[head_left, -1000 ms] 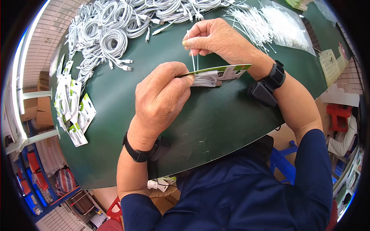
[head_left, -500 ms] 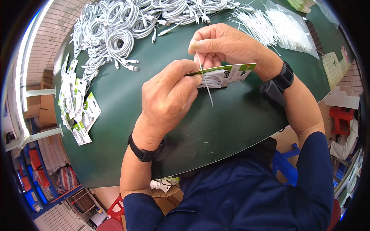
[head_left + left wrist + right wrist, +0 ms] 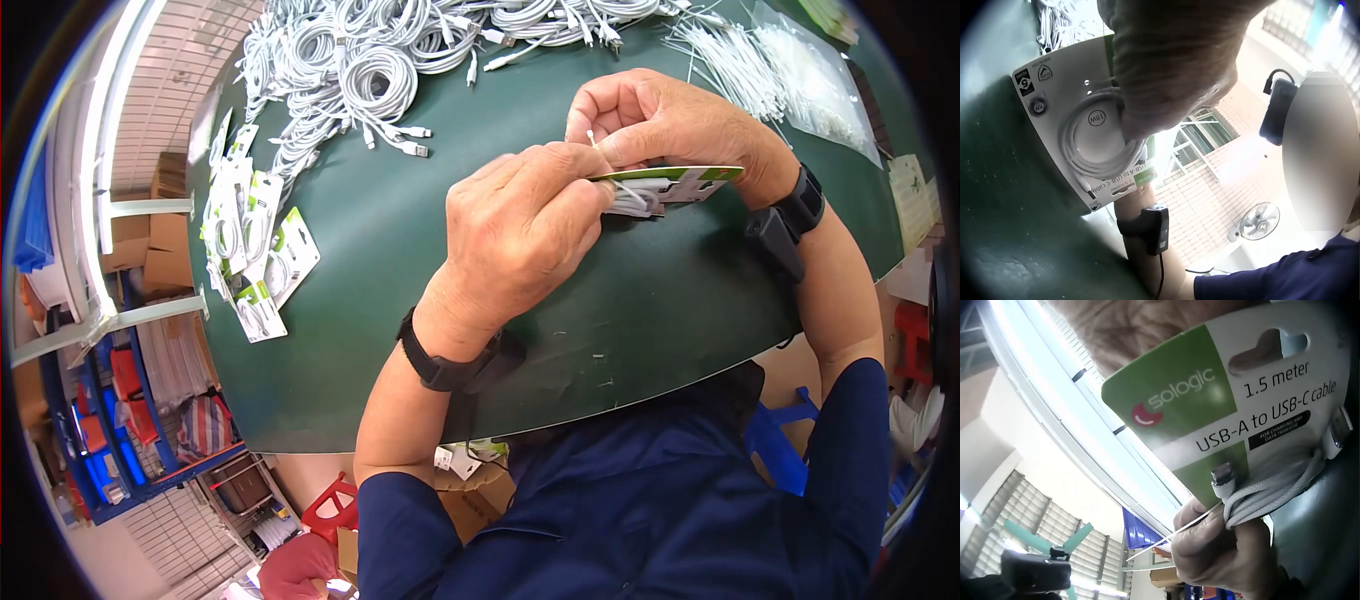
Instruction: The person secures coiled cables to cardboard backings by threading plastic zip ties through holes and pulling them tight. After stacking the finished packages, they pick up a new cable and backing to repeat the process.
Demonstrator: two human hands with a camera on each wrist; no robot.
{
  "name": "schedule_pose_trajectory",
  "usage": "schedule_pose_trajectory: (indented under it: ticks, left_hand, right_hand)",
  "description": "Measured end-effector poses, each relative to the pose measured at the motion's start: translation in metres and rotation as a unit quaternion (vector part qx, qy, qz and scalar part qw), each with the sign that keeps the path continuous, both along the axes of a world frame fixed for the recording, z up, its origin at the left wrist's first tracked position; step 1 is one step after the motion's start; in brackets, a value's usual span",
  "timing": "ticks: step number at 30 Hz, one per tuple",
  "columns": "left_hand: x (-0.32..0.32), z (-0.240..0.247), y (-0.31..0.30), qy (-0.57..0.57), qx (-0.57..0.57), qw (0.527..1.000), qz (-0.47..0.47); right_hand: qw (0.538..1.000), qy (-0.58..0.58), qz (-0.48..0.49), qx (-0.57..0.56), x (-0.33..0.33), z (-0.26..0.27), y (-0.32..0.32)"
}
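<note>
The green-and-white printed card (image 3: 1191,387) with a coiled white braided cable (image 3: 1272,494) is just to the right of the left hand (image 3: 525,220), whose thumb and fingers pinch its end. The thin white plastic tie (image 3: 1174,532) no longer hangs below the card; the right hand (image 3: 680,125) has come nearer, fingers bent beside the tie, but whether it grips, I cannot tell. Probably the tie is now being fastened. Beyond the right hand, a clear plastic bag (image 3: 860,140) contains white ties (image 3: 810,90).

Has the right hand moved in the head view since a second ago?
Yes. Judged against the nearest loose cable coil on the table, the right hand has moved toward the person, farther from the coil.
</note>
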State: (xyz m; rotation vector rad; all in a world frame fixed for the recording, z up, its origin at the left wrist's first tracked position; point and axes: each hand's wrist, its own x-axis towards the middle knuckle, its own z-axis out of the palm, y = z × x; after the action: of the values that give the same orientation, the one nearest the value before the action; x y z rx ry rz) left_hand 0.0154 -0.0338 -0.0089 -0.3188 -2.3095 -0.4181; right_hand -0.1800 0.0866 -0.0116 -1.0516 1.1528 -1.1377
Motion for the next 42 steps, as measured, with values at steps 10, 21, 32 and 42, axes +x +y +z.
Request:
schedule_pose_trajectory:
  ticks: [10, 21, 32, 42]
  left_hand:
    - [0.007, 0.014, 0.002, -0.121, 0.255, 0.956, 0.081]
    - [0.008, 0.007, -0.002, -0.280, 0.405, 0.865, 0.093]
    - [0.006, 0.000, -0.004, -0.257, 0.386, 0.881, 0.090]
    - [0.005, -0.002, -0.005, -0.288, 0.405, 0.864, 0.080]
  right_hand:
    - [0.976, 0.112, -0.188, -0.022, -0.042, 0.011, 0.007]
    - [0.800, 0.533, -0.115, -0.249, 0.017, 0.024, 0.009]
    - [0.838, 0.476, -0.160, -0.212, 0.028, 0.013, 0.004]
    - [0.784, 0.541, -0.169, -0.254, 0.036, 0.010, 0.004]
